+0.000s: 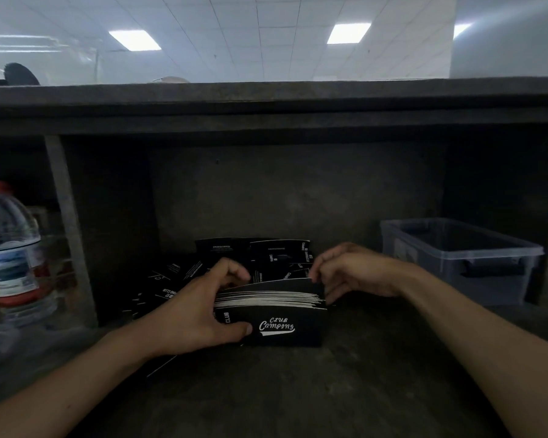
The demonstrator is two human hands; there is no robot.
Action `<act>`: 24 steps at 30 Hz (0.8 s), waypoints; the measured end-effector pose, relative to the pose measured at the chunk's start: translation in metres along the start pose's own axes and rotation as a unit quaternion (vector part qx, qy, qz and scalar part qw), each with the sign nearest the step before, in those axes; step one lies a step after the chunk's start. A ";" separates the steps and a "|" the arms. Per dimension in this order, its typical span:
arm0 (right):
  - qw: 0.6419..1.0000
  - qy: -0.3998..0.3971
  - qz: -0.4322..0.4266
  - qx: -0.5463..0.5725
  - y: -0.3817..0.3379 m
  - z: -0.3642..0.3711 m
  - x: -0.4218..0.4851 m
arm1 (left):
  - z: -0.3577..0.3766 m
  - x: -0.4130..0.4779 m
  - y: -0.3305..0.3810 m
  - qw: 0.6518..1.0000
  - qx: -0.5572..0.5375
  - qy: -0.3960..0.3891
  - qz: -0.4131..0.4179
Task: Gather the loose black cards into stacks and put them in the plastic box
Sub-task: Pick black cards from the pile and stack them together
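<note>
Now my left hand and right hand pinch the black card stack. What the clear plastic box holds, I cannot tell.

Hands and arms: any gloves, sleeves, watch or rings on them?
No. The left hand and right hand are ungloved with no rings showing; the left forearm and right forearm are bare to the frame edge, without sleeves, watch or bands.
</note>
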State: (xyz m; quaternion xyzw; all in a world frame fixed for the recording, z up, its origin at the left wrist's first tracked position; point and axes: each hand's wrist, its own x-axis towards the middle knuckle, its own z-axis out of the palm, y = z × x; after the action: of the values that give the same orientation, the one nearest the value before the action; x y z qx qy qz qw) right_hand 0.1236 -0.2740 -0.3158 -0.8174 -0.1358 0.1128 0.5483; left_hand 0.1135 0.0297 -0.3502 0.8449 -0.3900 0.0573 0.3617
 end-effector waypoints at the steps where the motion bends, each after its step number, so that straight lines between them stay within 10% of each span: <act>1: 1.000 -0.007 -0.003 0.021 0.002 0.003 0.003 | 0.001 0.000 0.001 1.000 -0.008 -0.012 0.002; 10: 0.946 0.057 -0.113 -0.298 0.025 0.019 0.039 | 0.003 0.000 0.002 0.998 0.044 -0.025 0.046; 14: 0.902 0.228 -0.114 -0.349 0.027 0.006 0.035 | 0.003 0.001 0.001 0.998 0.041 -0.022 0.043; 24: 0.898 0.185 -0.034 -0.398 0.020 0.004 0.027 | 0.003 0.001 0.001 0.998 0.053 -0.024 0.033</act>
State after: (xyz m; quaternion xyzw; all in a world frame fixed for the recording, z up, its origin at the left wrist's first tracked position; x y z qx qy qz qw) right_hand 0.1499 -0.2680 -0.3369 -0.9684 -0.0933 -0.1229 0.1958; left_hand 0.1132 0.0269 -0.3516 0.8506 -0.4225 0.0691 0.3052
